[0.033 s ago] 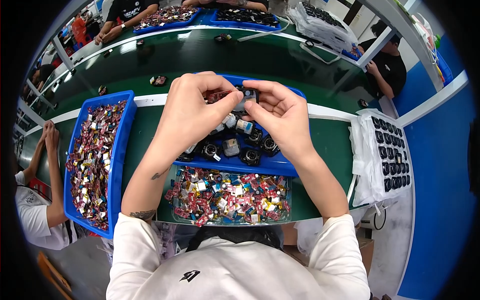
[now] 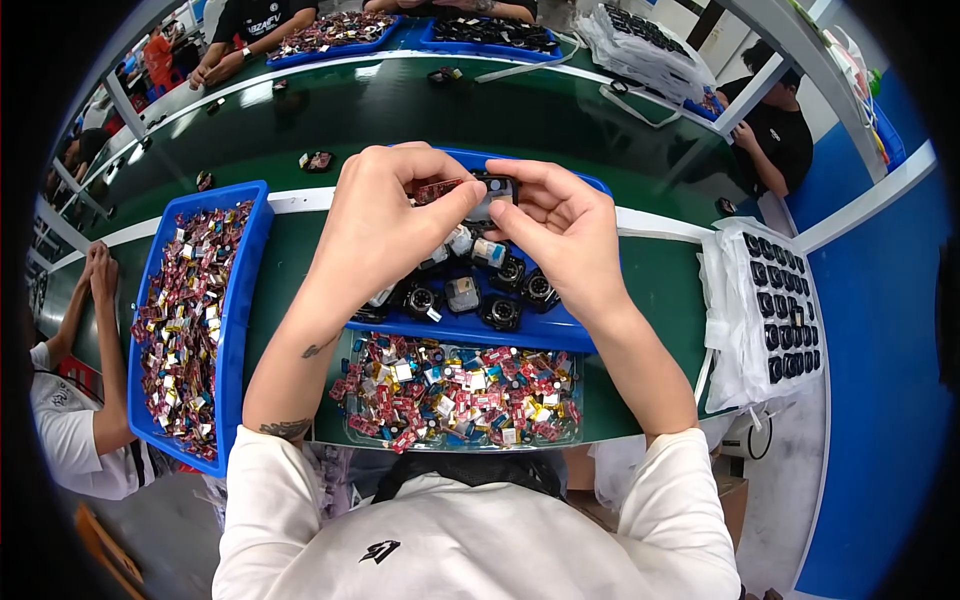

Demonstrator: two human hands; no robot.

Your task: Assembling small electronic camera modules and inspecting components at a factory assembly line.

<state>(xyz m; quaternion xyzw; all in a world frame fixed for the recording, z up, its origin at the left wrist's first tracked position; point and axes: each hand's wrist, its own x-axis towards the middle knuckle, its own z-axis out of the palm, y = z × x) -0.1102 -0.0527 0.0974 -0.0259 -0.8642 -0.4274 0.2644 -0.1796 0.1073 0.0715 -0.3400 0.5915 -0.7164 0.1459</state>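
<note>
Between my two hands, above a blue tray (image 2: 560,330), is a small black watch-like case (image 2: 503,186). My right hand (image 2: 562,225) grips it with thumb and fingers, the thumb lying over its pale face. My left hand (image 2: 392,215) pinches a small red circuit board (image 2: 437,191) close beside the case, its thumb tip touching or nearly touching the case. In the tray beneath lie several black round-faced cases (image 2: 500,313) and some pale square pieces (image 2: 462,294); my hands hide its far part.
Nearest me stands a clear bin (image 2: 350,425) heaped with red boards and small parts. A blue tray (image 2: 262,225) of similar boards is at left, beside another person's hands (image 2: 100,268). White foam trays (image 2: 722,330) of black cases lie right. Beyond runs a green belt (image 2: 400,110) carrying scattered pieces.
</note>
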